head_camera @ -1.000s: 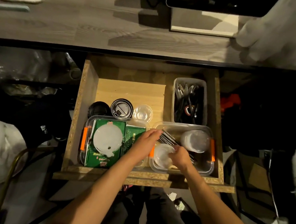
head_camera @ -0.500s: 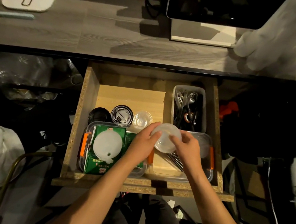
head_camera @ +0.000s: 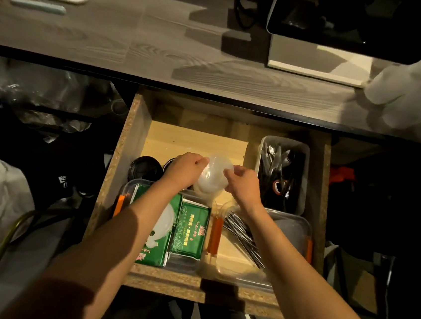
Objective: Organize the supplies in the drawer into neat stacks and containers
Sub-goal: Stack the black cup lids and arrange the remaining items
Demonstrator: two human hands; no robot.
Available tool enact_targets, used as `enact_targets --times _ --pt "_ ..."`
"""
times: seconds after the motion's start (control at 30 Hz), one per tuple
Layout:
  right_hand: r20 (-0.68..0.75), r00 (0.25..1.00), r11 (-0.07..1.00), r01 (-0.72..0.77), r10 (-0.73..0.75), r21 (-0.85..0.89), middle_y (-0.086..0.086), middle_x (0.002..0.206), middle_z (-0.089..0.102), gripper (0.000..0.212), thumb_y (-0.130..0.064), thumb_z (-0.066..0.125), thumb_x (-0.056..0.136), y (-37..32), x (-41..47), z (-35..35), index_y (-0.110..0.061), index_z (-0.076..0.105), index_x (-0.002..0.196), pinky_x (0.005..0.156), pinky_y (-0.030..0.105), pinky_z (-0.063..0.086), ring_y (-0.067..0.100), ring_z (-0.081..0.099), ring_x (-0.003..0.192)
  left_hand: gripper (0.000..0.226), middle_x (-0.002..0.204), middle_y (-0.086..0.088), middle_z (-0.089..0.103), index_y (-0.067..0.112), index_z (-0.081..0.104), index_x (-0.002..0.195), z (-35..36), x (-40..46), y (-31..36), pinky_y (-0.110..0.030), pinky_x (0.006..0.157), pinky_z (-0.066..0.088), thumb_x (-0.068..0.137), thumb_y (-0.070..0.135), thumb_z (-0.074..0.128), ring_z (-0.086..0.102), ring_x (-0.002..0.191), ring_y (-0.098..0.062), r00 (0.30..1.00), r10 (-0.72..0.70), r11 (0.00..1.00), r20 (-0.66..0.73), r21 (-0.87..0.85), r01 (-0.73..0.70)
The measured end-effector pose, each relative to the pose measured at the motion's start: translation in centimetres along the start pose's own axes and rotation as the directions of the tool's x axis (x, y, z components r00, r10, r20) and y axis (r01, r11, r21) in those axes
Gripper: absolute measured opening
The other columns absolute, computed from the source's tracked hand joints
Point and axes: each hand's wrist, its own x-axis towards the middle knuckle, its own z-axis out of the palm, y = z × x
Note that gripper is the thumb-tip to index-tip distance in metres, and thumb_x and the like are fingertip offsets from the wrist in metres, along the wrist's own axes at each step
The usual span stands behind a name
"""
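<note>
Open wooden drawer (head_camera: 139,136) below a grey desktop (head_camera: 138,47), seen from above. Both hands hold one small translucent plastic cup (head_camera: 214,175) above the drawer's middle: the left hand (head_camera: 186,169) pinches its left rim with curled fingers, and the right hand (head_camera: 243,186) pinches its right rim between thumb and fingertips.

Three containers lie in the drawer. The front-left clear container (head_camera: 128,192) (orange clip on its left end) holds two green packets (head_camera: 191,230) and a white round lid (head_camera: 165,222), partly hidden by the left forearm. The front-right clear container (head_camera: 298,225), with orange clips at both ends, holds a bundle of metal sticks (head_camera: 243,235), too many and too closely overlapped to count. The rear-right white bin (head_camera: 304,169) holds dark and metal cutlery; its count cannot be told. Loose beside the left hand sit a black round lid (head_camera: 144,169) and a second dark one, mostly hidden.
</note>
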Motion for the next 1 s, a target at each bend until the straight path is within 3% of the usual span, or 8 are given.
enact_targets --times 0.2,0.37,0.47,0.53,0.73,0.8,0.9,1.0 --pt "0.013 0.999 0.989 -0.028 0.031 -0.142 0.013 0.099 0.073 0.039 -0.022 0.063 0.087 0.8 1.4 0.2 -0.003 0.066 0.121 0.077 0.043 0.061 0.026 0.071 0.078 0.03 0.105 -0.012 0.073 0.01 0.071 0.118 0.6 0.5 -1.2 -0.048 0.084 0.059 0.1 0.03 0.057 0.071 0.088 -0.029 0.999 -0.012 0.998 0.045 -0.058 0.014" --pt "0.068 0.997 0.983 -0.011 0.024 -0.185 0.014 0.111 0.07 0.04 -0.02 0.061 0.093 1.5 1.8 0.5 -0.004 0.06 0.13 0.069 0.028 0.056 0.019 0.067 0.082 0.027 0.106 -0.011 0.074 0.009 0.072 0.117 1.1 0.4 -1.4 -0.045 0.086 0.059 0.098 0.026 0.063 0.071 0.087 -0.026 1.0 -0.019 0.999 0.017 -0.042 0.02" --pt "0.092 0.996 0.978 0.011 0.009 -0.207 0.014 0.125 0.065 0.04 -0.022 0.058 0.097 1.3 2.3 0.9 -0.004 0.057 0.132 0.09 0.035 0.053 0.028 0.063 0.108 0.024 0.101 -0.011 0.074 0.007 0.074 0.11 1.5 0.6 -1.5 -0.042 0.08 0.06 0.097 0.025 0.064 0.071 0.08 -0.025 1.0 -0.03 0.999 -0.002 -0.034 0.029" --pt "0.14 0.99 0.978 -0.004 0.034 -0.208 0.016 0.131 0.06 0.041 -0.022 0.054 0.099 1.2 2.7 1.4 -0.005 0.051 0.136 0.096 0.04 0.051 0.031 0.06 0.113 0.023 0.099 -0.014 0.074 0.004 0.075 0.102 1.4 0.7 -1.3 -0.042 0.077 0.06 0.096 0.024 0.066 0.071 0.078 -0.028 0.999 -0.03 0.999 -0.014 -0.023 0.029" --pt "0.255 0.955 0.973 -0.097 0.15 -0.211 0.021 0.121 0.061 0.039 -0.02 0.051 0.101 0.8 3.5 1.9 -0.002 0.052 0.135 0.083 0.051 0.058 0.039 0.064 0.103 0.025 0.086 -0.019 0.071 -0.002 0.073 0.09 1.5 0.9 -2.3 -0.043 0.073 0.06 0.092 0.023 0.071 0.069 0.082 -0.035 0.999 -0.04 0.999 -0.027 -0.018 0.039" --pt "0.241 0.96 0.968 -0.086 0.144 -0.235 0.022 0.119 0.063 0.037 -0.019 0.053 0.099 0.6 3.6 2.0 0.0 0.055 0.131 0.085 0.051 0.057 0.039 0.064 0.102 0.028 0.094 -0.018 0.073 0.001 0.075 0.094 1.3 0.9 -2.4 -0.031 0.073 0.053 0.091 0.028 0.072 0.068 0.088 -0.033 1.0 -0.021 0.999 -0.02 0.032 0.022" --pt "0.212 0.967 0.967 -0.088 0.14 -0.239 0.023 0.115 0.065 0.036 -0.019 0.057 0.097 0.5 3.8 2.3 0.001 0.058 0.127 0.084 0.051 0.057 0.039 0.067 0.098 0.04 0.122 -0.007 0.071 0.008 0.072 0.118 0.5 0.8 -1.9 -0.031 0.089 0.047 0.094 0.039 0.066 0.064 0.111 -0.024 0.999 0.003 0.997 -0.041 0.077 0.0" --pt "0.211 0.967 0.967 -0.092 0.144 -0.236 0.023 0.113 0.066 0.035 -0.019 0.058 0.097 0.5 3.8 2.0 0.003 0.059 0.125 0.082 0.051 0.058 0.039 0.068 0.094 0.04 0.112 -0.009 0.069 0.01 0.073 0.106 -0.5 0.3 -1.6 -0.034 0.087 0.046 0.102 0.042 0.049 0.061 0.107 -0.027 0.994 0.002 1.0 -0.113 0.022 0.0"
